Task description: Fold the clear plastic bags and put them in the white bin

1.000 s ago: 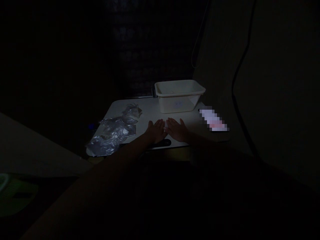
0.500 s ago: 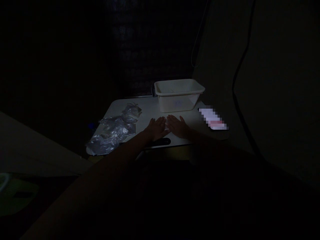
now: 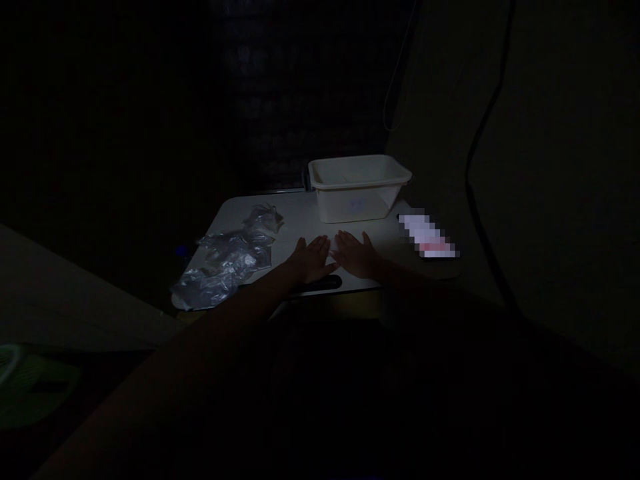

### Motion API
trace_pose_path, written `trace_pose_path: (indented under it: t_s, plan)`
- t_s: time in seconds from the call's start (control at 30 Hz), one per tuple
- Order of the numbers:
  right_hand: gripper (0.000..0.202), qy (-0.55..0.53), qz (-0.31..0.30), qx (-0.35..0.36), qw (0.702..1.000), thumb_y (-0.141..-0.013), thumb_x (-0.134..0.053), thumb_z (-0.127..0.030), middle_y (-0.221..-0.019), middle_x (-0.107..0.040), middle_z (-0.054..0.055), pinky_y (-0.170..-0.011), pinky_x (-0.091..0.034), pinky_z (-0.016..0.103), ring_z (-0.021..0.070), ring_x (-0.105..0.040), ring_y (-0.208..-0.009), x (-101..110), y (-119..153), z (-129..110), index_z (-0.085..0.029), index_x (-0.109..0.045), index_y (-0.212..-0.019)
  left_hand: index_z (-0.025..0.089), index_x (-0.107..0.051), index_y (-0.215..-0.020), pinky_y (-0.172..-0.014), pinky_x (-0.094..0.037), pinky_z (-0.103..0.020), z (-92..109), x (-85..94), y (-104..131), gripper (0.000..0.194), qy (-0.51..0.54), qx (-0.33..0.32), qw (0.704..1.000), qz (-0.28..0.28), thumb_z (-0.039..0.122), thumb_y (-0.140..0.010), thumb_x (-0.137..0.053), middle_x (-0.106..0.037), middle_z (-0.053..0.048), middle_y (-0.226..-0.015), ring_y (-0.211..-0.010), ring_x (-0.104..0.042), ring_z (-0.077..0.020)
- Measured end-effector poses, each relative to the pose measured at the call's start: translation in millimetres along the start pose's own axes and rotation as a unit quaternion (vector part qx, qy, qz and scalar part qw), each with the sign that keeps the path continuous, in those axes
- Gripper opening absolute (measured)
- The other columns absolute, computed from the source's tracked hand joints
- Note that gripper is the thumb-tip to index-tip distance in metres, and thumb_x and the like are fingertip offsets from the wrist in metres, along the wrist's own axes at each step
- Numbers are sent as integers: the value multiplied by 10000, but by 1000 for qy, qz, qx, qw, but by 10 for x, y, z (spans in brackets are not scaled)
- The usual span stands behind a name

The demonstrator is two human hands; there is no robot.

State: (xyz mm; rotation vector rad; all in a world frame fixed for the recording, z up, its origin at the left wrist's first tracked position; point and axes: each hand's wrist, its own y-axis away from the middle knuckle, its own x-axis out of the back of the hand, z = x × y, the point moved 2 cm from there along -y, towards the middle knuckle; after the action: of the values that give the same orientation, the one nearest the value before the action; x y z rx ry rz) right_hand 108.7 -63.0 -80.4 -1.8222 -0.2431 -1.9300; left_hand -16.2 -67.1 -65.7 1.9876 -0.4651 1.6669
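My left hand (image 3: pixel 311 260) lies flat on a small white table (image 3: pixel 295 230), palm down with its fingers stretched forward. Beside it, my right hand (image 3: pixel 357 257) rests the same way, fingers spread. The thumbs point inward and nearly meet. A pale patch shows between the hands; in this dim light I cannot tell whether it is a thin sheet or the tabletop. Just below my left hand is a black oblong piece (image 3: pixel 326 283) at the table's near edge, partly covered by the forearm.
Crumpled clear plastic bags (image 3: pixel 233 257) cover the table's left side. At the back stands a white plastic tub (image 3: pixel 356 203). A lit, blurred-out phone-like screen (image 3: pixel 427 233) lies at the right. A dark cable (image 3: pixel 470 180) hangs along the right wall. Green basket (image 3: pixel 45 393) at lower left.
My hands have drawn slightly apart at the fingertips, and the fingers look a little more spread. The bags and the tub stay in place.
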Motion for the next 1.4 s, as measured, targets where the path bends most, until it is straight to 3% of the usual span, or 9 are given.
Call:
trace_pose_path:
  t_s: [0.43, 0.6, 0.7, 0.93, 1.03, 1.13, 1.2, 1.3, 1.4]
  plan:
    - [515, 14, 45, -50, 998, -809, -187, -386, -1205, -377, 187, -893, -142, 521, 248, -300, -1129, 25, 32, 80, -43, -385, -1138, 58, -183, -1249, -917, -113, -483, -12, 50, -33, 667, 9, 89, 996, -5, 505, -767, -65, -152, -140, -1315, -1204, -94, -245]
    - [487, -1, 50, 6, 999, -814, -178, -341, -1247, -326, 157, -908, -154, 488, 221, -274, -1149, 10, -23, 97, -60, -335, -1180, 88, -143, -1262, -934, -103, -447, 34, 61, -63, 599, 19, 48, 998, 30, 442, -792, -29, -134, -107, -1325, -1210, -80, -207]
    - [472, -8, 27, 42, 999, -815, -176, -326, -1266, -302, 130, -910, -172, 475, 202, -249, -1164, -22, -59, 78, -84, -311, -1198, 89, -162, -1256, -928, -119, -443, 41, 26, -67, 560, 29, 24, 999, 19, 388, -807, -14, -149, -107, -1322, -1209, -93, -192]
    - [494, -12, 2, 5, 1000, -814, -172, -370, -1265, -302, 133, -888, -185, 517, 221, -264, -1155, -38, -49, 98, -87, -319, -1191, 143, -185, -1251, -905, -153, -458, -86, -4, 3, 542, 21, 41, 999, -9, 411, -804, -37, -137, -98, -1328, -1210, -88, -202]
    - [495, -3, 10, -4, 1000, -814, -170, -380, -1254, -319, 139, -880, -196, 518, 229, -273, -1149, -28, -18, 122, -92, -338, -1180, 103, -187, -1246, -895, -166, -463, -128, 13, 27, 563, 8, 59, 998, -6, 430, -799, -87, -152, -131, -1319, -1203, -111, -226]
    - [476, 9, 32, 1, 999, -820, -161, -361, -1246, -337, 134, -882, -198, 508, 223, -286, -1144, -25, 9, 152, -102, -347, -1174, 92, -236, -1225, -891, -174, -459, -133, 92, 46, 563, -12, 27, 998, 51, 440, -783, -194, -215, -148, -1298, -1181, -177, -244]
    - [469, 11, 47, 4, 999, -821, -166, -349, -1238, -351, 133, -883, -206, 497, 220, -294, -1140, -23, 18, 179, -99, -344, -1176, 113, -372, -1145, -874, -221, -421, -114, 169, 59, 481, -33, -24, 996, 83, 398, -769, -279, -348, -140, -1232, -1121, -300, -239]
    - [468, 5, 70, 5, 998, -821, -174, -336, -1226, -364, 145, -881, -210, 488, 221, -305, -1134, -15, 22, 225, -84, -341, -1178, 118, -559, -881, -769, -322, -334, -66, 250, 68, 325, -69, -88, 991, 75, 299, -767, -315, -562, -125, -957, -895, -498, -203]
    - [465, -9, 82, 1, 997, -821, -174, -331, -1218, -372, 153, -882, -200, 489, 221, -313, -1128, -1, 24, 256, -81, -356, -1168, 117, -590, -758, -675, -348, -304, -18, 270, 59, 368, -93, -109, 986, 81, 272, -800, -260, -601, -116, -790, -742, -546, -181]
